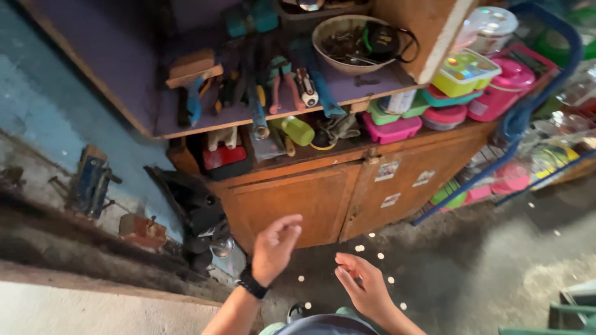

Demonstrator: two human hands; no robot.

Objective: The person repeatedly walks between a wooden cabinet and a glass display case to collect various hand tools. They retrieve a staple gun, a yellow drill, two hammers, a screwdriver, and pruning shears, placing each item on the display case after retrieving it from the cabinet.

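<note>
My left hand (275,245) is raised in front of a low wooden cabinet (323,197), its fingers loosely curled and holding nothing; a dark band sits on that wrist. My right hand (364,285) hovers lower and to the right, palm open, fingers apart, also empty. Both hands hang in the air above a dusty grey floor (472,273) and touch nothing. The cabinet's two doors are shut. Above it a shelf (248,115) carries several hand tools, among them pliers (282,84) with coloured grips.
A bowl (347,43) of small parts stands on the shelf. Coloured plastic lunch boxes (472,80) fill a blue wire rack (528,111) at the right. A blue vice (92,183) and dark metal scrap (192,211) lie at the left by a blue wall. Small white specks dot the floor.
</note>
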